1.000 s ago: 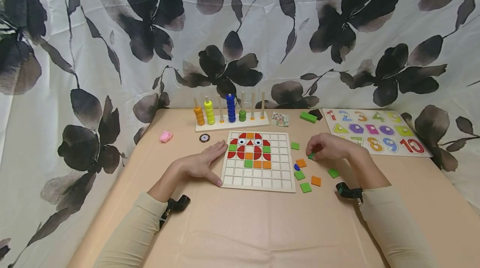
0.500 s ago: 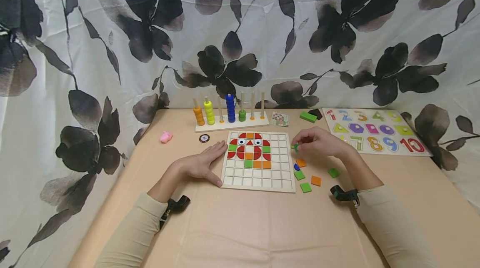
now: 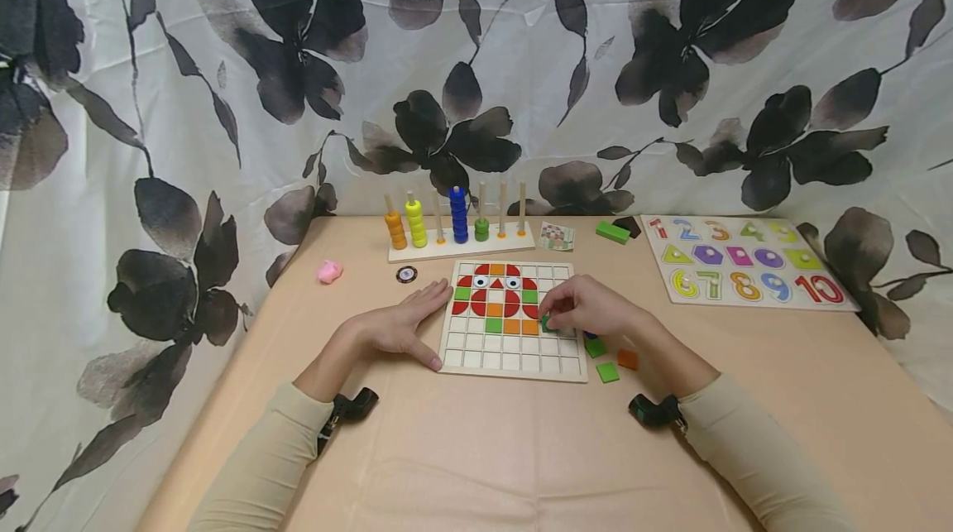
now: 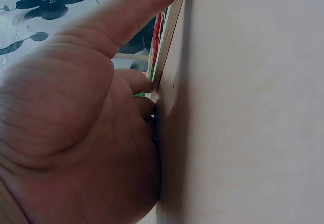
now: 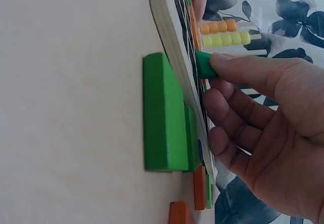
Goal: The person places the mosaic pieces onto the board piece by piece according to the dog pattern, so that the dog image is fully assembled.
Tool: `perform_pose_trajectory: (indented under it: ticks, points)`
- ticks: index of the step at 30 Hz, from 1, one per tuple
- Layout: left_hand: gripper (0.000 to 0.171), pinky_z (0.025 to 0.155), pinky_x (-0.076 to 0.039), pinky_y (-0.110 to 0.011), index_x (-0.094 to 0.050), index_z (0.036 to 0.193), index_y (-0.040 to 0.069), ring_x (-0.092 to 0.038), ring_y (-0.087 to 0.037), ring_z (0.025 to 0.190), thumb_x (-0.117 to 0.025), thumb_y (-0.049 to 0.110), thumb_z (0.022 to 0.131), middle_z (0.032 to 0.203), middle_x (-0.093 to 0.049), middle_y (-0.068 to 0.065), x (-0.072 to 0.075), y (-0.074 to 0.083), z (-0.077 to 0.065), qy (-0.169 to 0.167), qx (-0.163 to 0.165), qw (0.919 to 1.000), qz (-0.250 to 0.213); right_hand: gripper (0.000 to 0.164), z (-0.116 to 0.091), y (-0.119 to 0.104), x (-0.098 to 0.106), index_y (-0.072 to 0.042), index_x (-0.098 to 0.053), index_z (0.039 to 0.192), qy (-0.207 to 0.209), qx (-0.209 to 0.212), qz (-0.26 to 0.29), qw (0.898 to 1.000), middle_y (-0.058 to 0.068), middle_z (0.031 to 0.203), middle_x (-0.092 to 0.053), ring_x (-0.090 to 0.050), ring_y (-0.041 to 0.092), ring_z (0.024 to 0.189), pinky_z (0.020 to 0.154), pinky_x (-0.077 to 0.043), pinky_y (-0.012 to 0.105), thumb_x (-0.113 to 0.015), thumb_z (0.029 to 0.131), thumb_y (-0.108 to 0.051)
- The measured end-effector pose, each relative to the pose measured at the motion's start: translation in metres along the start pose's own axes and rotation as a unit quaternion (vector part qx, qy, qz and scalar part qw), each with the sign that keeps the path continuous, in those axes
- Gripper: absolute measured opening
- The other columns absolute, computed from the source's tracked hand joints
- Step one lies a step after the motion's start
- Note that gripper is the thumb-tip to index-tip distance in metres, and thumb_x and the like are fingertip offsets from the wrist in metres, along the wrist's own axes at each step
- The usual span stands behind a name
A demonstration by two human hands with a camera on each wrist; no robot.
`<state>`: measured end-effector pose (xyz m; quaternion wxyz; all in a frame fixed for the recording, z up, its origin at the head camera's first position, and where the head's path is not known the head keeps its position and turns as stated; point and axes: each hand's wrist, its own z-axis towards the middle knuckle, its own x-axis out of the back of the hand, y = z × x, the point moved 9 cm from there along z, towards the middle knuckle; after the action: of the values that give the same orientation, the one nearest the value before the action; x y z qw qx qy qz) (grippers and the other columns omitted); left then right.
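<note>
A square wooden grid board (image 3: 514,377) lies on the table, with red, orange, green and eye-marked tiles forming a pattern in its upper left. My left hand (image 3: 398,325) rests at the board's left side, fingers and thumb spread; the thumb touches its lower left corner. Over the board's right part, my right hand (image 3: 596,307) pinches a small green tile (image 5: 205,65) between thumb and fingertips. It is at the cells just right of the orange tiles (image 3: 521,327). Right of the board lie loose green tiles (image 3: 608,372) and an orange tile (image 3: 627,359), partly hidden by my right hand.
At the back stands a peg stacker (image 3: 462,249) with coloured rings. A number puzzle board (image 3: 744,300) lies at the back right, near a green block (image 3: 612,232). A small picture card (image 3: 557,237), a round disc (image 3: 406,274) and a pink figure (image 3: 330,271) lie around the board.
My right hand has moved left from the loose tiles, carrying a green tile to the board's right part. The left hand stays at the board's left edge.
</note>
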<state>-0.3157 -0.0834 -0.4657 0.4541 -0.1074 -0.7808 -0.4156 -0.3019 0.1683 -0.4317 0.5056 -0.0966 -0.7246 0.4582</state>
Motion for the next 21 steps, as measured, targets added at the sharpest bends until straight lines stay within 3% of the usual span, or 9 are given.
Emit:
perform_pose_trajectory:
  ticks: [6, 14, 18, 21]
  points:
    - [0.124, 0.118, -0.001, -0.044, -0.004, 0.156, 0.018, 0.011, -0.016, 0.146, -0.077, 0.063, 0.066, 0.162, 0.009, 0.0, 0.001, 0.001, -0.001, -0.001, 0.005, 1.0, -0.003, 0.016, -0.001, -0.005, -0.005, -0.014, -0.075, 0.099, -0.006, -0.004, -0.028, 1.0, -0.001, 0.084, -0.068, -0.056, 0.019, 0.076, 0.063, -0.048, 0.025, -0.074, 0.084, -0.01]
    - [0.124, 0.118, -0.001, -0.043, -0.004, 0.156, 0.017, 0.011, -0.016, 0.146, -0.077, 0.062, 0.067, 0.162, 0.009, 0.0, 0.001, 0.001, -0.002, -0.001, 0.006, 1.0, -0.003, 0.02, 0.0, -0.01, -0.007, -0.015, -0.076, 0.103, 0.011, -0.015, -0.109, 0.994, -0.008, 0.081, -0.065, -0.055, 0.016, 0.076, 0.063, -0.046, 0.026, -0.075, 0.083, -0.013]
    - [0.123, 0.118, -0.001, -0.042, -0.003, 0.156, 0.016, 0.011, -0.017, 0.146, -0.077, 0.062, 0.068, 0.162, 0.009, -0.001, 0.001, 0.002, -0.001, -0.003, 0.002, 1.0, 0.002, 0.017, -0.004, -0.007, -0.003, -0.017, -0.074, 0.102, -0.007, -0.008, -0.101, 0.995, -0.007, 0.082, -0.064, -0.055, 0.016, 0.078, 0.064, -0.047, 0.026, -0.074, 0.085, -0.017]
    - [0.123, 0.118, -0.001, -0.042, -0.003, 0.156, 0.016, 0.011, -0.017, 0.147, -0.076, 0.062, 0.068, 0.162, 0.009, -0.001, 0.001, 0.003, -0.001, -0.004, 0.002, 1.0, 0.003, 0.015, -0.012, -0.003, 0.011, -0.019, -0.074, 0.101, -0.014, -0.001, -0.088, 0.996, -0.005, 0.084, -0.064, -0.055, 0.018, 0.079, 0.063, -0.047, 0.026, -0.073, 0.086, -0.018]
